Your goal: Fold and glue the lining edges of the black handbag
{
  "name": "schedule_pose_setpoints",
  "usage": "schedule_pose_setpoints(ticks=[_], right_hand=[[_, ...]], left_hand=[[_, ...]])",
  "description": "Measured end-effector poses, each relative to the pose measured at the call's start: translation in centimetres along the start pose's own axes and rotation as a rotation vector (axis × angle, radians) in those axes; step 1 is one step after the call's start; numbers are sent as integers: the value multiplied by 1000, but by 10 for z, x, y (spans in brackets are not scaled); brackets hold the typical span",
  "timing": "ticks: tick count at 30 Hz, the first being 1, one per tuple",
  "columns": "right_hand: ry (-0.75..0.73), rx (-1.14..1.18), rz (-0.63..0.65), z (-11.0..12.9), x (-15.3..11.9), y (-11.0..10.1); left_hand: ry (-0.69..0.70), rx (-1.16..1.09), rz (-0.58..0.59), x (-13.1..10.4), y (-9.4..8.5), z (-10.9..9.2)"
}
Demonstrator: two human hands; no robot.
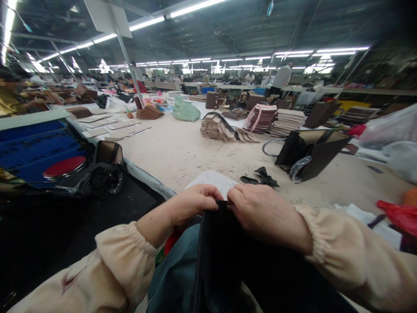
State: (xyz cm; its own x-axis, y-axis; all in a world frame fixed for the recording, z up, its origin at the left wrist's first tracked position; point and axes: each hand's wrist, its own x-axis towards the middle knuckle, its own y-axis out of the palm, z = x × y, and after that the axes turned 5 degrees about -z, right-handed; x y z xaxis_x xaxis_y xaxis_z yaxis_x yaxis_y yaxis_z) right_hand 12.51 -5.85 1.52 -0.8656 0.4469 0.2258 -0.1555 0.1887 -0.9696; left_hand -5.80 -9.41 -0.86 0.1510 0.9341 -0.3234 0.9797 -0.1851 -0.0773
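A black bag (pixel 234 265) rests against my lap, its dark inside facing up toward me. At its top edge, my left hand (pixel 193 202) pinches the left corner between thumb and fingers. Just beside it, my right hand (pixel 260 211) is closed on the same edge, its fingertips partly hidden behind the material. The two hands are a short gap apart. Whether a smaller piece is pinched along the edge cannot be made out. Beyond my hands, black scraps (pixel 262 177) lie on the table (pixel 163 148).
A dark bag (pixel 309 152) with a plastic-wrapped handle stands at right. Stacks of brown pieces (pixel 216 127) and a green plastic bag (pixel 186 109) lie farther back. On the left are a blue crate (pixel 42 143), a red round stool seat (pixel 65 167) and another black bag (pixel 109 152). People work beyond.
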Motion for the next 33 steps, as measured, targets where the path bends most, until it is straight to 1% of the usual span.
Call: schedule_pose_setpoints(ticks=[6,11,14,17,21,28,33], right_hand=[[57,71,22,-2,1,-3],[129,146,11,-7,-3,-4],[145,162,10,-8,-4,-5],[146,168,-1,-8,-4,-4],[126,169,16,-7,-3,-4],[143,138,39,-4,1,-3],[104,109,37,-3,2,0]], left_hand=[[-2,0,-13,-1,0,1],[-9,-10,-14,-3,0,0],[-16,-3,-17,-2,0,-1],[-11,-1,-12,-1,0,-1],[-18,-3,-17,-1,0,-1],[-23,3,-19,1,0,1],[-17,22,-11,1,-1,-1]])
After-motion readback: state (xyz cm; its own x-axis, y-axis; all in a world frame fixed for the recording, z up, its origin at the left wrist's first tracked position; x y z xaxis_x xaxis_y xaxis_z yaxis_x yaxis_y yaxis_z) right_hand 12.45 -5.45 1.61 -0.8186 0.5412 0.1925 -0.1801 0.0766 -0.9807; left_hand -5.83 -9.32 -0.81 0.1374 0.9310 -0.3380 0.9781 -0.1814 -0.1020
